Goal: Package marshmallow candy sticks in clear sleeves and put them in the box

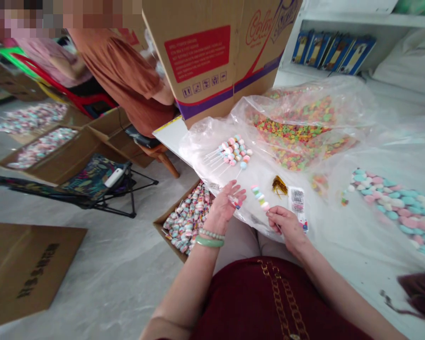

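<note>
A candy skewer (260,197) of pink, white, blue and green pieces is pinched at its lower end by my right hand (285,224), over the table edge. To its left my left hand (225,203) is spread with the palm up. Against that palm lies a small white piece with red and blue print (234,202); what it is I cannot make out. Just beyond are several finished skewers (233,151) on white sticks. Gold twist ties (279,185) and a stack of printed packets (298,208) lie near my right hand.
A clear bag of ring candies (297,132) and loose marshmallows (400,203) cover parts of the table. A tall carton (219,56) stands behind. Below left is a box of wrapped skewers (187,219), then a folding chair (95,177). Two people sit at the far left.
</note>
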{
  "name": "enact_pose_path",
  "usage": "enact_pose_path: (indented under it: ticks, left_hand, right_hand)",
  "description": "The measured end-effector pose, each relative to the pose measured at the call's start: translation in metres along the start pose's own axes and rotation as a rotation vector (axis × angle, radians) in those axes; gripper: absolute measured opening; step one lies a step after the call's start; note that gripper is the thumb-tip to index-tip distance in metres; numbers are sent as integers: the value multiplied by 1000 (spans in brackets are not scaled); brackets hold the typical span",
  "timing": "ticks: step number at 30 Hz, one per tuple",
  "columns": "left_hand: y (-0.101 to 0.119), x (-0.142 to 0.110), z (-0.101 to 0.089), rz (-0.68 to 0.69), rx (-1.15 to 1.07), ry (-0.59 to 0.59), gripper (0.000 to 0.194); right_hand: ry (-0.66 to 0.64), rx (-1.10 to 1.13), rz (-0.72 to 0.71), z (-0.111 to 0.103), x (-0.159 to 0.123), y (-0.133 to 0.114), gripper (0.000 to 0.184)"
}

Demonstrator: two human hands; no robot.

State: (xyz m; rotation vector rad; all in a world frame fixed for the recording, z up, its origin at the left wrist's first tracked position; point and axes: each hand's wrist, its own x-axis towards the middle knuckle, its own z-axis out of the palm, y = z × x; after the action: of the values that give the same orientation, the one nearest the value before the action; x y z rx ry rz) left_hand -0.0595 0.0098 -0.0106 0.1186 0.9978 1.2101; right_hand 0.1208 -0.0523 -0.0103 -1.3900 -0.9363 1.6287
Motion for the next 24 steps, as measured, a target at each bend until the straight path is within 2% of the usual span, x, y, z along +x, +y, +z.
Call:
enact_pose_path:
  ticks: [4, 6, 8, 10, 12, 14, 16, 18, 20, 22, 24]
  left_hand:
    - [-11, -7, 12, -38, -65, -12, 13]
    - [-19, -11, 22, -49, -150, 16, 13]
    - [-22, -16, 29, -72, -210, 51, 13]
    - [-20, -21, 32, -130, -216, 15, 15]
    - [-19, -23, 30, -178, -203, -83, 15]
    - [-20, -23, 25, -166, -190, -177, 13]
    - [-24, -21, 17, -134, -138, -211, 11]
    - [-30, -18, 8, -108, -35, -182, 9]
    - [-35, -15, 1, -49, 43, -98, 9]
    - [-39, -13, -3, 31, 61, 2, 10]
    - [-42, -12, -2, 108, 54, 76, 14]
  right_hand:
    - [6, 4, -211, 22, -3, -17, 11]
    - [-2, -52, -339, 36, -3, -19, 7]
    - [-14, -78, -398, 45, -2, -15, 7]
    - [16, -55, -362, 47, 0, -9, 8]
    - [82, 7, -295, 45, 4, -5, 8]
    - [129, 89, -228, 40, 7, -3, 9]
    - [124, 180, -162, 35, 11, -5, 12]
    - [113, 248, -82, 30, 12, -6, 16]
    - [124, 269, -18, 26, 10, -8, 20]
    - [110, 254, 12, 25, 7, -8, 21]
    - [40, 225, 10, 27, 4, -8, 19]
